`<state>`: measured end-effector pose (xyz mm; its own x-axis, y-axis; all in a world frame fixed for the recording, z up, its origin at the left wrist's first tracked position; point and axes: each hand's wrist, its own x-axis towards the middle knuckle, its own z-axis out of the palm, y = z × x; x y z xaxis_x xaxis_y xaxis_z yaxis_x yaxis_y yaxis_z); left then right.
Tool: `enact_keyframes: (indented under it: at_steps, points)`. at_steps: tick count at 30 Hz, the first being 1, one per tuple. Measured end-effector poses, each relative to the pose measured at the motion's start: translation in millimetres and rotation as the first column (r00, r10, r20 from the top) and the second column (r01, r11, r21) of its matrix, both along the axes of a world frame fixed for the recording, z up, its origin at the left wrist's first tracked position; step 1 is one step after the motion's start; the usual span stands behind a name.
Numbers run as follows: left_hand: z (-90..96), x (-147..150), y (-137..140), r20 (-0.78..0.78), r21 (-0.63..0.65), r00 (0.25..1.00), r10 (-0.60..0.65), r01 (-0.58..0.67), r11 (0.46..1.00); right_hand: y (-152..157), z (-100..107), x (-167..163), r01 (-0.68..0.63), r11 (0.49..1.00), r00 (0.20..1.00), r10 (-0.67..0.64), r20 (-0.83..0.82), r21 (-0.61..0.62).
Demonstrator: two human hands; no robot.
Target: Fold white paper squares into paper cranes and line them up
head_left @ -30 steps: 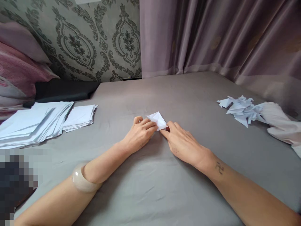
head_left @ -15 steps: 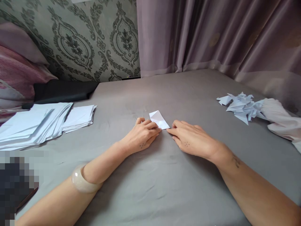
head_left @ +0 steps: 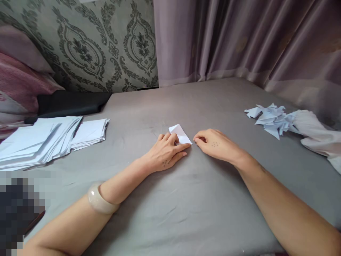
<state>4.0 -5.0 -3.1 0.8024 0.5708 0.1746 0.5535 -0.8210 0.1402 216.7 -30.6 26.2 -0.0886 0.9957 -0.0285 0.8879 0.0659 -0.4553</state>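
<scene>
A small folded piece of white paper (head_left: 182, 137) lies on the grey cloth in front of me, its pointed corner toward the right. My left hand (head_left: 167, 151) rests on its near left part, index finger stretched along the near edge to the corner. The thumb lies on the cloth just below, and the other fingers are bent over the paper. Just right of that corner is my right hand (head_left: 213, 144), its fingertips and thumb brought together, apart from the paper. Nothing shows between those fingertips.
Stacks of larger white paper (head_left: 39, 138) and smaller white sheets (head_left: 89, 133) lie at the left, by a folded black cloth (head_left: 74, 103). Several folded paper shapes (head_left: 274, 119) are heaped at the right beside a pale cloth (head_left: 317, 129). A purple curtain (head_left: 183, 42) hangs behind.
My left hand has slid right, its index finger now reaching the paper's corner. My right hand has lifted slightly and drawn its fingers together; the paper has hardly moved.
</scene>
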Motion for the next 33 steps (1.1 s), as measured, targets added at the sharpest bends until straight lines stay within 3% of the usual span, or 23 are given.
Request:
enact_keyframes:
  at_steps: [9,12,15,17,20,23,26,33]
  points:
    - [-6.4,-8,5,0.147,0.046,0.989,0.010,-0.017,0.999,10,-27,-23,0.086,0.996,0.956,-0.083,-0.281,-0.001]
    - [-7.1,-9,8,0.235,0.067,0.968,0.085,-0.103,0.992,10,-27,-25,0.060,0.998,0.933,-0.050,-0.356,0.018]
    - [-5.1,-10,8,0.419,0.161,0.874,0.246,-0.338,0.927,8,-25,-26,-0.010,0.984,0.953,0.064,-0.296,0.180]
    - [-3.0,-12,7,0.461,0.217,0.838,0.292,-0.425,0.879,5,-23,-26,-0.087,0.933,0.978,0.146,-0.147,0.351]
    - [-0.8,-16,7,0.351,0.283,0.903,0.246,-0.353,0.892,2,-20,-25,-0.240,0.848,0.970,0.196,0.142,0.473]
    - [-0.4,-18,6,0.208,0.298,0.968,0.139,-0.198,0.934,0,-17,-23,-0.358,0.827,0.920,0.235,0.313,0.433]
    - [0.2,-18,4,0.126,0.247,0.990,0.064,-0.094,0.965,-2,-15,-22,-0.398,0.844,0.894,0.268,0.360,0.358]
    - [2.3,-12,-2,0.146,0.176,0.988,0.049,-0.075,0.982,-2,-17,-19,-0.318,0.935,0.936,0.284,0.209,0.155]
